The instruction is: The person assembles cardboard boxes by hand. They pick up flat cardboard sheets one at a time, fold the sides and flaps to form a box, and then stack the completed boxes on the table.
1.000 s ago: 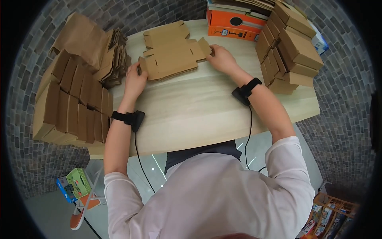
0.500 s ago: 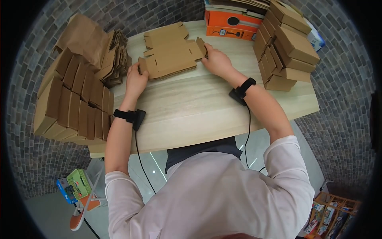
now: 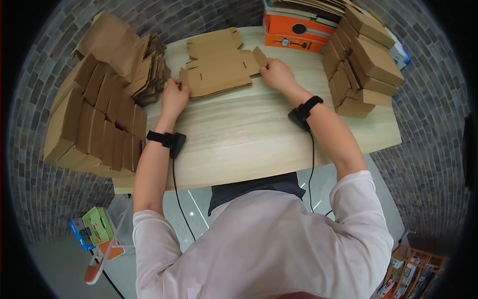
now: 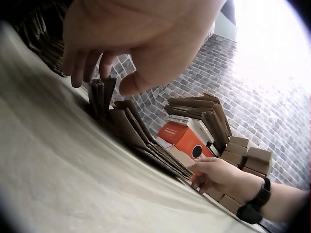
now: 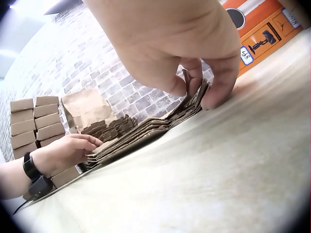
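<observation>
A stack of flat cardboard box blanks point(image 3: 219, 65) lies on the table, with slots and side flaps cut into it. At its left end, my left hand point(image 3: 175, 97) is beside the raised flap point(image 3: 184, 79). The left wrist view shows the thumb and loosely bent fingers point(image 4: 77, 75) apart, around the upright flaps point(image 4: 102, 94). My right hand point(image 3: 278, 75) pinches the flaps at the right end. From the right wrist, those layered flaps point(image 5: 194, 99) show between thumb and fingers, tilted up from the table.
Folded cardboard boxes point(image 3: 94, 124) are piled at the left, with a brown paper bag point(image 3: 112, 45) and more flattened cardboard point(image 3: 149, 74) behind. An orange box point(image 3: 296, 32) stands at the back right beside another pile of boxes point(image 3: 373, 65). Cables hang from both wrist cameras.
The right flap stood up more steeply half a second ago and now leans further outward under the right hand. The left hand's fingers have loosened at the left flap.
</observation>
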### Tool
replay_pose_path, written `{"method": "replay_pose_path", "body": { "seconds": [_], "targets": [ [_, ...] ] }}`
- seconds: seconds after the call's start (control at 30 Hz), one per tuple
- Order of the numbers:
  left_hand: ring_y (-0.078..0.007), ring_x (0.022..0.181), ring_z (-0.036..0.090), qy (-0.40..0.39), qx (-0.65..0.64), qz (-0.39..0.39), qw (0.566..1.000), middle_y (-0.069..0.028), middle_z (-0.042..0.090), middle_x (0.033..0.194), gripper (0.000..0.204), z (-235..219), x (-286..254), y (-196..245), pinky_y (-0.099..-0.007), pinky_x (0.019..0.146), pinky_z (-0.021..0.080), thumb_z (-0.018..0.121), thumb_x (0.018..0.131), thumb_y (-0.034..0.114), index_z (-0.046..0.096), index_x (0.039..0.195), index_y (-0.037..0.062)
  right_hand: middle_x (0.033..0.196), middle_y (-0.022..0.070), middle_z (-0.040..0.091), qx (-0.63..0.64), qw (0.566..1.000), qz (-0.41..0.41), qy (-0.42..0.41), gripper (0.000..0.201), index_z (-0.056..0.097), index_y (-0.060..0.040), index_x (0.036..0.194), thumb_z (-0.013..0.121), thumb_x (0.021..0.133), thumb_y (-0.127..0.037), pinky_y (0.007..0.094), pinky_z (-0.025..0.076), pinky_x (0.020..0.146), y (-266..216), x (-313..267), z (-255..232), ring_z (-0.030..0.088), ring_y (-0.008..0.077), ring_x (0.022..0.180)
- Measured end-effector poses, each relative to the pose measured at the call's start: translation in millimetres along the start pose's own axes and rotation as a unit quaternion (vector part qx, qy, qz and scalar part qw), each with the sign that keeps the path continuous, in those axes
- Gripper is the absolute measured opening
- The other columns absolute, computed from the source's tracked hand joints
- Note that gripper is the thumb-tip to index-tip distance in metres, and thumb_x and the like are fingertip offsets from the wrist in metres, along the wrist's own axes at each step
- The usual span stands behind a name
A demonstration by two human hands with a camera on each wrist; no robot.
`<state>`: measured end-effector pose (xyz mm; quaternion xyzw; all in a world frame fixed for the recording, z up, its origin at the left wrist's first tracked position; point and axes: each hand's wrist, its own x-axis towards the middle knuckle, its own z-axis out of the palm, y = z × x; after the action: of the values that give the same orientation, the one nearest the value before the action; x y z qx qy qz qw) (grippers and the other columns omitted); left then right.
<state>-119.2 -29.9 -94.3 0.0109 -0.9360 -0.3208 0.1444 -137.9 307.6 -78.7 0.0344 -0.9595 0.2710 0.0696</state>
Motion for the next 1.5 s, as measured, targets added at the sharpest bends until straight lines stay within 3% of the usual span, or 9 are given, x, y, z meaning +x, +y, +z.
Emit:
{"method": "replay_pose_path", "body": {
  "seconds": [0.37,0.57,0.67,0.83,0.97,1.1,1.17,1.27,1.5],
  "targets": [
    [-0.039,0.103,0.059,0.056,0.048,0.039,0.997,-0.0206,0.061,0.107,0.021,-15.1,-11.8,8.4,-0.0455,0.089,0.048,0.061,0.088,0.02,0.063,0.092,-0.0007,0.12,0.0258,0.061,0.004,0.999,-0.012,0.033,0.036,0.071,-0.0036,0.11,0.058,0.087,-0.028,0.0449,0.051,0.092,-9.3,-15.4,-19.7,0.062,0.039,0.107],
    [-0.037,0.095,0.061,0.089,0.041,0.051,0.994,-0.0187,0.064,0.096,0.022,-23.1,-4.2,11.7,-0.0452,0.083,0.049,0.06,0.089,0.02,0.063,0.089,-0.0014,0.083,0.0165,0.067,0.143,0.989,0.016,0.038,0.032,0.069,-0.0031,0.101,0.06,0.091,-0.032,0.0388,0.053,0.075,-15.6,-5.4,-31.4,0.067,0.0319,0.085],
    [-0.0225,0.069,0.065,0.075,-0.151,-0.017,0.986,-0.0108,0.065,0.079,0.022,-50.7,-13.1,32.7,-0.0336,0.067,0.051,0.058,0.094,0.021,0.06,0.092,-0.0009,0.068,0.0079,0.062,0.366,0.93,0.024,0.034,0.028,0.065,-0.0021,0.094,0.058,0.094,-0.03,0.0315,0.048,0.061,-13.1,-10.6,-39.0,0.063,0.0181,0.07],
    [-0.015,0.078,0.063,-0.022,-0.379,-0.035,0.924,-0.0026,0.059,0.086,0.017,-82.4,-86.4,51.7,-0.0306,0.076,0.055,0.054,0.098,0.018,0.056,0.098,0.0019,0.077,0.0044,0.062,0.556,0.828,0.036,-0.06,0.019,0.061,-0.0007,0.091,0.057,0.094,-0.019,0.0264,0.044,0.052,-0.2,-72.4,-49.8,0.057,0.0108,0.063],
    [-0.0112,0.085,0.059,-0.163,-0.438,-0.078,0.88,-0.0032,0.06,0.099,0.021,-84.4,-186.6,33.0,-0.0299,0.081,0.055,0.052,0.103,0.024,0.053,0.093,0.006,0.085,0.0036,0.064,0.448,0.863,0.115,-0.204,0.017,0.064,0.0001,0.099,0.056,0.092,-0.013,0.0251,0.048,0.055,-1.7,-172.7,-85.2,0.061,0.0109,0.068],
    [-0.0146,0.09,0.065,-0.194,-0.446,-0.187,0.854,-0.0123,0.064,0.119,0.027,-64.5,-220.6,62.4,-0.0306,0.083,0.054,0.053,0.105,0.027,0.054,0.096,0.0019,0.081,0.0047,0.064,0.413,0.857,0.177,-0.253,0.02,0.064,0.0018,0.102,0.058,0.09,-0.013,0.025,0.05,0.057,0.8,-211.5,-73.8,0.061,0.011,0.068],
    [-0.0124,0.089,0.062,-0.178,-0.448,-0.181,0.857,-0.0144,0.061,0.129,0.023,-56.6,-220.4,67.3,-0.029,0.08,0.053,0.057,0.104,0.023,0.053,0.096,0.0011,0.075,0.0071,0.063,0.29,0.915,0.143,-0.242,0.019,0.062,0.003,0.096,0.06,0.09,-0.015,0.0266,0.049,0.058,-8.5,-218.8,-79.0,0.061,0.0125,0.065],
    [-0.0105,0.083,0.06,-0.176,-0.413,-0.147,0.881,-0.0137,0.062,0.122,0.023,-44.2,-220.3,59.7,-0.0266,0.076,0.052,0.064,0.1,0.02,0.052,0.101,0.0002,0.072,0.0096,0.062,0.16,0.952,0.069,-0.25,0.025,0.058,0.0029,0.088,0.064,0.09,-0.022,0.0291,0.049,0.06,-6.9,-218.6,-83.1,0.06,0.0157,0.062],
    [-0.0094,0.078,0.059,-0.177,-0.272,-0.144,0.935,-0.0107,0.061,0.105,0.042,-39.4,-203.3,71.1,-0.0238,0.066,0.05,0.071,0.095,0.025,0.045,0.117,-0.0002,0.078,0.0107,0.064,0.237,0.961,0.071,-0.125,0.043,0.054,0.0,0.092,0.069,0.092,-0.04,0.0307,0.049,0.061,-13.0,-212.0,-73.9,0.058,0.0178,0.062]
  ]
}}
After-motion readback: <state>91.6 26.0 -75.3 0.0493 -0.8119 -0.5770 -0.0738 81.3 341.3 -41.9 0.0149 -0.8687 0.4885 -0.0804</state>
